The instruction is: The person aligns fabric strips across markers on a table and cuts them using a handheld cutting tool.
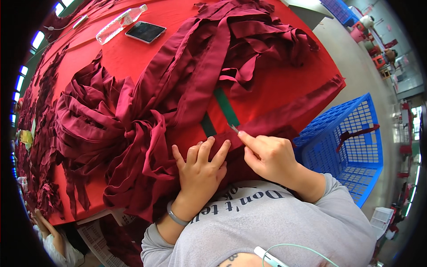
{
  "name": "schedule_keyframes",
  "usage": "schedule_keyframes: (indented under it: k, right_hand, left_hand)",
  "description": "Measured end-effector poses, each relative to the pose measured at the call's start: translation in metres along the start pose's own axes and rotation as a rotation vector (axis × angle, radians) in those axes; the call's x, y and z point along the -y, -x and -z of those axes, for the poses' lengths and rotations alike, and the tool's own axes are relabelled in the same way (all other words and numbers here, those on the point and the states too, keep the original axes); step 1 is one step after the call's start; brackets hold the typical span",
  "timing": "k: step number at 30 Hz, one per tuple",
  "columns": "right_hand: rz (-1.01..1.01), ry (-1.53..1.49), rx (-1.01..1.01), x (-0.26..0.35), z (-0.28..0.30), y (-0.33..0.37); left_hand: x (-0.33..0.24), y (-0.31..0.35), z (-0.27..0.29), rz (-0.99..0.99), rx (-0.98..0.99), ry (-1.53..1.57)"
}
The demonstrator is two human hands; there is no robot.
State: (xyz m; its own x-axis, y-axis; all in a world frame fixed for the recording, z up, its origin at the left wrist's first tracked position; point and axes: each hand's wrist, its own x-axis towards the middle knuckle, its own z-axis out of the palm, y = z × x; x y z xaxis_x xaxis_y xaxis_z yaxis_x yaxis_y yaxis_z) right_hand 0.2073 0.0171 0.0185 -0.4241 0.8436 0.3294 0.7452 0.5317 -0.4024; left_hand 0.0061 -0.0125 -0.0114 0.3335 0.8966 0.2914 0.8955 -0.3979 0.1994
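Observation:
My left hand (201, 165) lies flat with its fingers spread on a maroon fabric strip (291, 110) near the table's front edge. To its right, my right hand (272, 156) is closed around small thread snips (234, 128); only their metal tips show past my thumb and forefinger. The tips lie at the strip's far edge, beside a green band (226, 107) on the red table cover (275, 84). Left of my left hand is a large gathered bundle of maroon fabric strips (91, 113), with long lengths running toward the back.
A clear plastic bottle (120, 24) and a phone (146, 32) lie at the far left of the table. A blue plastic basket (362, 147) stands off the right edge, a maroon strip hanging in it. Another person's arm (53, 233) shows at the lower left.

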Motion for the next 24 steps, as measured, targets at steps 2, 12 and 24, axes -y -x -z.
schedule_keyframes:
  k: [2, 12, 24]
  right_hand:
    - [0.002, -0.002, 0.062, 0.004, 0.006, 0.006]
    - [0.004, 0.025, -0.142, 0.0, -0.013, -0.013]
    - [0.099, -0.088, 0.112, -0.01, -0.033, -0.047]
  left_hand:
    - [0.001, 0.002, -0.001, 0.011, -0.002, 0.003]
    - [0.002, 0.0, -0.003, 0.001, -0.012, -0.001]
    - [0.004, 0.005, -0.002, 0.01, 0.044, 0.005]
